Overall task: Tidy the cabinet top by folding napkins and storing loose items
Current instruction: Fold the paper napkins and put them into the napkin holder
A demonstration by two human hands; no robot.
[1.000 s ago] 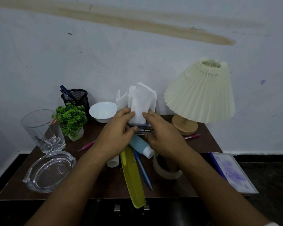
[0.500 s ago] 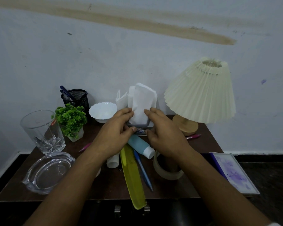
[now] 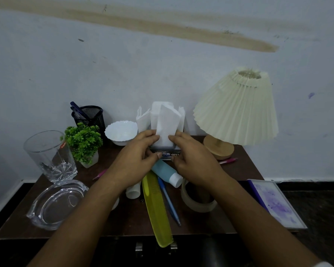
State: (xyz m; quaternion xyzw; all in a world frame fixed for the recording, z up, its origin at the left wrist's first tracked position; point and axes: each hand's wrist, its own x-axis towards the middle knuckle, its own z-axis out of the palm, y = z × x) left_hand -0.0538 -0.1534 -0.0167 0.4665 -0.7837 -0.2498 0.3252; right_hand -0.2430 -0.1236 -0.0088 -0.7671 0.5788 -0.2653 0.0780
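- Fingers of the left hand and those of the right hand are nearly straight. Their tips press the two side edges of the front napkin, low down. None is seen curled round it, and the thumbs lie lower, by the front of the napkin holder.
- The napkin stands directly between the two sets of fingertips and rises above them. Its foot is in the holder just below them, with other napkins behind.
- Its long axis is close to upright, leaning slightly to the right, with the peaked end pointing up.
- Both hands are equally near, one on each edge, so either could lead.
- I judge the next move turns on that upright axis, either pushing straight down to seat the napkin or squaring it between the tips.
- Nearer the person than the fingers, on the cabinet top, lie the yellow comb, blue tube, pen and tape roll, not yet stored.
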